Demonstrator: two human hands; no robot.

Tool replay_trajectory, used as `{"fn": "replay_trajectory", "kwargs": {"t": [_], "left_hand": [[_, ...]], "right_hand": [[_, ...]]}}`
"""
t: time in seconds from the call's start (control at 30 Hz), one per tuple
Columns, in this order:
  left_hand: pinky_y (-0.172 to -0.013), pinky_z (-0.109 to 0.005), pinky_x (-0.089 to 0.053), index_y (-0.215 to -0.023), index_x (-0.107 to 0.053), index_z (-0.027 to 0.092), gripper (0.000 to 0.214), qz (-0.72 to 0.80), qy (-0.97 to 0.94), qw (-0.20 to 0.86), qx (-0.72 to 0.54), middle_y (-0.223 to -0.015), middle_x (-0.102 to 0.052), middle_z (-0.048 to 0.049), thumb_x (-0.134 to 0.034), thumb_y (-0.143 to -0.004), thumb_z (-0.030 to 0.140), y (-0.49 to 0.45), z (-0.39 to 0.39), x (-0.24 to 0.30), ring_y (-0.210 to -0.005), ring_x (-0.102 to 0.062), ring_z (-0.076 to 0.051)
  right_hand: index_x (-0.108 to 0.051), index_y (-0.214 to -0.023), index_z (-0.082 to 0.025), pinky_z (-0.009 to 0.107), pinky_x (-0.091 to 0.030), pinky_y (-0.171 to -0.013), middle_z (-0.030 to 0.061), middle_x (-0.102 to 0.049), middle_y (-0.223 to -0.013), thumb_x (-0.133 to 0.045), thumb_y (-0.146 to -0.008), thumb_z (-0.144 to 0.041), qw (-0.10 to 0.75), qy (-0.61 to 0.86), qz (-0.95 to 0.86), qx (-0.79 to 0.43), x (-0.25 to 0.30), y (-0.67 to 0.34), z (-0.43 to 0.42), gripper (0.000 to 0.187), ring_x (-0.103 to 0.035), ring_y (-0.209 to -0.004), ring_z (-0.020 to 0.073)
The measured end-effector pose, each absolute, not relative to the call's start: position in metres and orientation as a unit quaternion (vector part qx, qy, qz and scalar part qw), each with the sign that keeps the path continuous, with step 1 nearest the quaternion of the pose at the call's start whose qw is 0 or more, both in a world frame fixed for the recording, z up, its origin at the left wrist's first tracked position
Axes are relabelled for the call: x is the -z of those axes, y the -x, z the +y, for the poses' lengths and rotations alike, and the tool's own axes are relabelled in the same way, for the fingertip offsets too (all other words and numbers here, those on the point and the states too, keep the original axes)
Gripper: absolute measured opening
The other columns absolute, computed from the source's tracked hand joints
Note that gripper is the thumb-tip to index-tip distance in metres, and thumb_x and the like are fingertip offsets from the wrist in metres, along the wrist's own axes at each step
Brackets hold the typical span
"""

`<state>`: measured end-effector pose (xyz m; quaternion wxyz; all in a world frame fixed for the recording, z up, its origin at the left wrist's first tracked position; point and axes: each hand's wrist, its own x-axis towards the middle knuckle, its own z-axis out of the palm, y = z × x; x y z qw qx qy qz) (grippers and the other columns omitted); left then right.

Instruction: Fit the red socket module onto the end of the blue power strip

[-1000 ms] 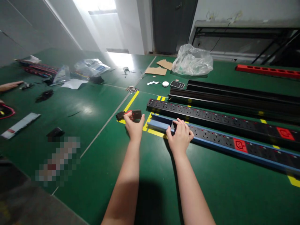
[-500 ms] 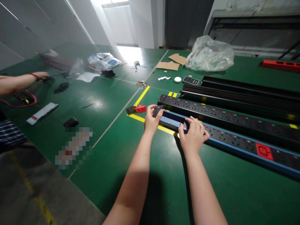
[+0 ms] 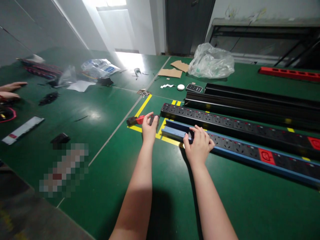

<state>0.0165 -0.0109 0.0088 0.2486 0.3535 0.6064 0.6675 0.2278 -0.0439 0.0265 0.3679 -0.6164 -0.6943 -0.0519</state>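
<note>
My left hand [image 3: 149, 128] pinches a small black socket module [image 3: 154, 119] just left of the open end of a long blue channel [image 3: 175, 132]. A red module [image 3: 140, 119] and another black module [image 3: 131, 121] lie on the yellow tape beside that hand. My right hand [image 3: 198, 146] rests with curled fingers on the blue channel, at the first of the black sockets [image 3: 226, 143] fitted in it. A red socket [image 3: 266, 156] sits further along the same strip.
A second black socket strip [image 3: 225, 121] and empty black channels [image 3: 250, 100] lie behind. A plastic bag [image 3: 211, 62], cardboard scraps [image 3: 171, 72], a white disc [image 3: 180, 87] and a red strip [image 3: 290, 74] are farther back. Another person's hands [image 3: 11, 90] work at the left among small parts.
My left hand picked one black module off the yellow tape, carried it toward the blue channel, and now holds it slightly back to the left. My right hand stayed on the channel.
</note>
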Motion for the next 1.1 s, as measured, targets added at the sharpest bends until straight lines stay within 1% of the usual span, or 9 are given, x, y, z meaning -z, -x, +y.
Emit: {"fn": "replay_trajectory", "kwargs": {"t": [0.1, 0.2, 0.33, 0.43, 0.63, 0.77, 0.87, 1.0, 1.1], "left_hand": [[-0.081, -0.031, -0.050, -0.118, -0.069, 0.016, 0.044, 0.643, -0.390, 0.218, -0.622, -0.098, -0.070, -0.0084, -0.052, -0.098, 0.051, -0.017, -0.014, -0.014, -0.090, -0.065, -0.022], [-0.087, -0.032, -0.049, -0.109, -0.074, 0.019, 0.040, 0.690, -0.414, 0.177, -0.567, -0.106, -0.072, -0.0073, -0.041, -0.103, 0.041, -0.017, -0.017, -0.017, -0.099, -0.065, -0.023], [-0.085, -0.031, -0.048, -0.108, -0.075, 0.022, 0.035, 0.695, -0.453, 0.177, -0.530, -0.102, -0.073, -0.0040, -0.046, -0.102, 0.041, -0.019, -0.020, -0.018, -0.096, -0.066, -0.023], [-0.084, -0.030, -0.048, -0.110, -0.074, 0.022, 0.037, 0.677, -0.466, 0.192, -0.536, -0.104, -0.073, -0.0045, -0.046, -0.103, 0.045, -0.021, -0.019, -0.019, -0.097, -0.066, -0.022], [-0.091, -0.033, -0.051, -0.116, -0.068, 0.015, 0.048, 0.660, -0.460, 0.249, -0.540, -0.107, -0.071, -0.0116, -0.055, -0.099, 0.058, -0.021, -0.014, -0.018, -0.103, -0.067, -0.025], [-0.097, -0.035, -0.049, -0.117, -0.065, 0.017, 0.054, 0.670, -0.475, 0.220, -0.526, -0.114, -0.068, -0.0124, -0.049, -0.101, 0.066, -0.023, -0.014, -0.016, -0.111, -0.064, -0.027], [-0.098, -0.036, -0.047, -0.121, -0.063, 0.020, 0.051, 0.681, -0.482, 0.203, -0.513, -0.118, -0.067, -0.0113, -0.047, -0.102, 0.064, -0.025, -0.015, -0.013, -0.114, -0.063, -0.027], [-0.099, -0.037, -0.047, -0.123, -0.061, 0.019, 0.047, 0.678, -0.486, 0.198, -0.514, -0.119, -0.068, -0.0119, -0.054, -0.101, 0.060, -0.026, -0.015, -0.010, -0.115, -0.063, -0.028], [-0.102, -0.040, -0.047, -0.122, -0.066, 0.019, 0.049, 0.690, -0.471, 0.210, -0.508, -0.119, -0.069, -0.0130, -0.045, -0.104, 0.059, -0.025, -0.015, -0.009, -0.116, -0.063, -0.030]], "right_hand": [[-0.065, -0.121, -0.023, 0.041, -0.027, -0.101, 0.0076, -0.069, -0.135, -0.055, -0.097, -0.037, 0.369, 0.618, -0.692, 0.056, -0.025, -0.228, -0.044, 0.030, -0.058, -0.130, 0.0254], [-0.066, -0.119, -0.021, 0.041, -0.028, -0.101, 0.0086, -0.069, -0.134, -0.055, -0.097, -0.037, 0.366, 0.622, -0.690, 0.058, -0.025, -0.226, -0.044, 0.030, -0.058, -0.130, 0.0258], [-0.069, -0.112, -0.023, 0.042, -0.028, -0.100, 0.0075, -0.070, -0.133, -0.056, -0.096, -0.036, 0.346, 0.636, -0.686, 0.075, -0.028, -0.223, -0.043, 0.025, -0.058, -0.127, 0.0268], [-0.069, -0.108, -0.024, 0.043, -0.027, -0.098, 0.0061, -0.070, -0.131, -0.057, -0.096, -0.035, 0.333, 0.649, -0.679, 0.082, -0.029, -0.221, -0.042, 0.021, -0.059, -0.124, 0.0269], [-0.066, -0.115, -0.023, 0.042, -0.027, -0.100, 0.0063, -0.070, -0.134, -0.056, -0.097, -0.036, 0.362, 0.634, -0.679, 0.074, -0.026, -0.222, -0.043, 0.024, -0.059, -0.128, 0.0250], [-0.065, -0.117, -0.022, 0.041, -0.027, -0.101, 0.0065, -0.069, -0.134, -0.056, -0.098, -0.036, 0.368, 0.634, -0.678, 0.063, -0.026, -0.223, -0.044, 0.025, -0.058, -0.129, 0.0253], [-0.065, -0.117, -0.022, 0.042, -0.026, -0.101, 0.0072, -0.069, -0.134, -0.055, -0.098, -0.036, 0.367, 0.635, -0.677, 0.058, -0.026, -0.222, -0.043, 0.026, -0.058, -0.130, 0.0258], [-0.065, -0.117, -0.022, 0.041, -0.027, -0.101, 0.0070, -0.070, -0.134, -0.054, -0.098, -0.036, 0.372, 0.632, -0.677, 0.059, -0.027, -0.222, -0.044, 0.026, -0.058, -0.130, 0.0256], [-0.065, -0.118, -0.021, 0.042, -0.027, -0.102, 0.0087, -0.069, -0.135, -0.053, -0.099, -0.036, 0.367, 0.636, -0.677, 0.046, -0.028, -0.222, -0.045, 0.027, -0.057, -0.131, 0.0263]]}}
